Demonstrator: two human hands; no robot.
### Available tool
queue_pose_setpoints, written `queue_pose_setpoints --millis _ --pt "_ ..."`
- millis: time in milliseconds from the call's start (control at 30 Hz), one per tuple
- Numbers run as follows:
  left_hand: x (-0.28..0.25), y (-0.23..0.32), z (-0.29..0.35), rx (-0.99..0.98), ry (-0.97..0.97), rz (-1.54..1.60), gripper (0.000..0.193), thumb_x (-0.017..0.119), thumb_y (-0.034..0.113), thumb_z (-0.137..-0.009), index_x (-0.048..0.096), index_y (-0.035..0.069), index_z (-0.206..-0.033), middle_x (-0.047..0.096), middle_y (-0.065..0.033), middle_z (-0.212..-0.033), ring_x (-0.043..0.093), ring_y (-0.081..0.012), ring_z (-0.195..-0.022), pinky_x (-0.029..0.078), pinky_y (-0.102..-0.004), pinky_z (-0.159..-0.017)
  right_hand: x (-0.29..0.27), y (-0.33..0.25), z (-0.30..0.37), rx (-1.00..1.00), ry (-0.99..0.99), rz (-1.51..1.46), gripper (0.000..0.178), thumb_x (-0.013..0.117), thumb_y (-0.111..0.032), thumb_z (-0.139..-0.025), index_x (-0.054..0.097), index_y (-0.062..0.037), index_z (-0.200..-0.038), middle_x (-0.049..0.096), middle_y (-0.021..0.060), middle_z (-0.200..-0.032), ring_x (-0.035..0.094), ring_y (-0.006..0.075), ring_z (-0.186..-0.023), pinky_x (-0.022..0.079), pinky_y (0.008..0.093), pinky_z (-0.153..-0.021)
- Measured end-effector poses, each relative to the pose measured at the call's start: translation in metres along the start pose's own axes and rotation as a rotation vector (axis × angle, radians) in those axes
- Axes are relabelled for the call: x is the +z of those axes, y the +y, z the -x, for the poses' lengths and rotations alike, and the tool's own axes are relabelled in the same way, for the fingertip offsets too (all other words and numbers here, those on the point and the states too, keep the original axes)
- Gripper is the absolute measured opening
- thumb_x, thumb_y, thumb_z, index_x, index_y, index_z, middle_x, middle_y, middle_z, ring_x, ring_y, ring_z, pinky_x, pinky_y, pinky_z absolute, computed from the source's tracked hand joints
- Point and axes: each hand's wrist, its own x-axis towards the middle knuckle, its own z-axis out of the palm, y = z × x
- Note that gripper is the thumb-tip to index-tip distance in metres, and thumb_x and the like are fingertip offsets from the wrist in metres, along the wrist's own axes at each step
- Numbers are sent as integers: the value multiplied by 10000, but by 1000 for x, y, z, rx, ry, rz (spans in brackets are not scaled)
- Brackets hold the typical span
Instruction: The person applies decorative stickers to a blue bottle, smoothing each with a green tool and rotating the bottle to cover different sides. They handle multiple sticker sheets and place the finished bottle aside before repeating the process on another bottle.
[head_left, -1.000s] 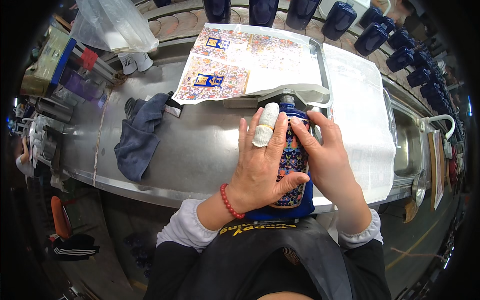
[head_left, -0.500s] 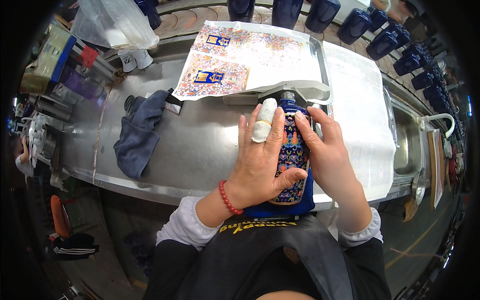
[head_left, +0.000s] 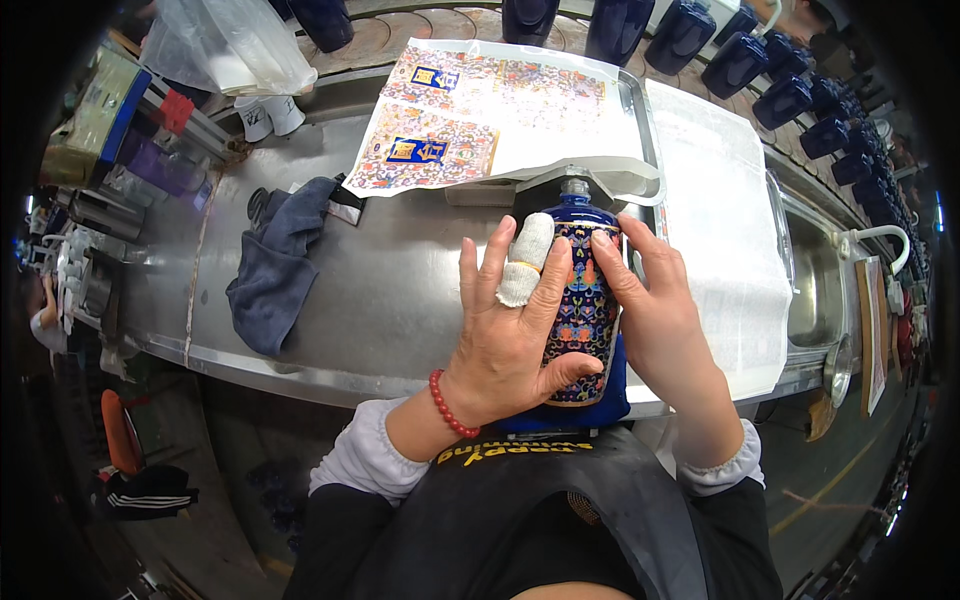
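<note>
A dark blue glass bottle [head_left: 580, 320] with a colourful floral pattern lies tilted in front of me, its clear neck pointing away. My left hand [head_left: 500, 320] lies along its left side, fingers spread. That hand's index fingertip and thumb touch the patterned face; a white cloth cover wraps its middle finger. On the right, my right hand [head_left: 660, 305] holds the bottle's upper edge, thumb on the front and fingers by the side. Under the bottle is a blue cloth pad [head_left: 610, 408]. Beyond it lies a sheet of printed floral decals [head_left: 560, 130].
A grey-blue cloth [head_left: 275, 275] is crumpled on the metal worktop [head_left: 390, 290]. White paper [head_left: 715, 250] covers the right side, beside a sink [head_left: 815, 290]. Several blue bottles [head_left: 735, 60] line the conveyor behind. White cups [head_left: 270, 118] stand at the back left.
My left hand has shifted slightly left and down, its fingers spreading wider and baring more of the pattern. The right hand stays almost in place. Bottles on the conveyor have moved right.
</note>
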Motion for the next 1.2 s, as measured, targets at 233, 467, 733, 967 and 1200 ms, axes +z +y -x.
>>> queue_pose_setpoints --millis 233,467,733,967,1200 --pt "-5 -3 -5 44 1 -75 962 472 759 -897 466 -9 -1478 465 -246 -1478 313 -463 -1439 109 -692 -1160 -1 -1 -1 6 -15 35 628 626 19 -822 577 -133 -1429 476 247 -1436 527 414 -1215 451 485 -1019" --pt "-3 -2 -7 46 27 -51 949 474 744 -904 461 -14 -1474 486 -242 -1452 317 -466 -1431 132 -714 -1143 -2 -3 0 7 -11 90 606 631 -15 -839 593 -188 -1419 488 258 -1425 524 417 -1230 442 489 -1028" --pt "-10 0 -13 70 22 -114 841 470 761 -903 567 108 -1425 522 -231 -1422 355 -443 -1413 86 -643 -1185 -2 3 2 14 48 18 710 580 123 -757 569 -117 -1426 507 256 -1398 534 420 -1217 456 500 -1030" --pt "-7 6 -19 30 45 -128 808 484 737 -913 599 93 -1387 546 -208 -1389 371 -428 -1393 100 -642 -1183 1 4 4 11 44 18 724 574 129 -751 551 -100 -1437 505 250 -1399 531 426 -1222 455 496 -1031" --pt "-6 3 -19 31 110 -139 831 504 720 -914 584 44 -1391 551 -216 -1383 397 -430 -1372 115 -635 -1182 -1 2 0 11 21 10 673 588 102 -779 567 -95 -1422 508 240 -1400 534 409 -1226 457 486 -1029"
